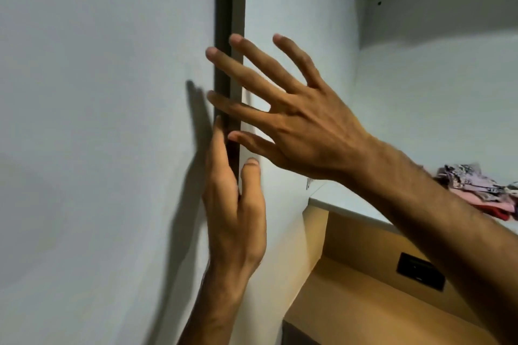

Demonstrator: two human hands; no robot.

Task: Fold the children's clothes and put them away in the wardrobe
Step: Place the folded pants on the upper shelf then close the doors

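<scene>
Clothes [476, 190] lie on the shelf, right of both hands [294, 126].

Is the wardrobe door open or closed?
Open. Past the door edge you can see inside: a shelf holding clothes.

Left hand [235, 204] raised upright, fingers straight and together, thumb apart, forearm rising from bottom edge; right hand [294, 123] reaching in from right, back to camera, fingers splayed wide, empty, just above left
</scene>
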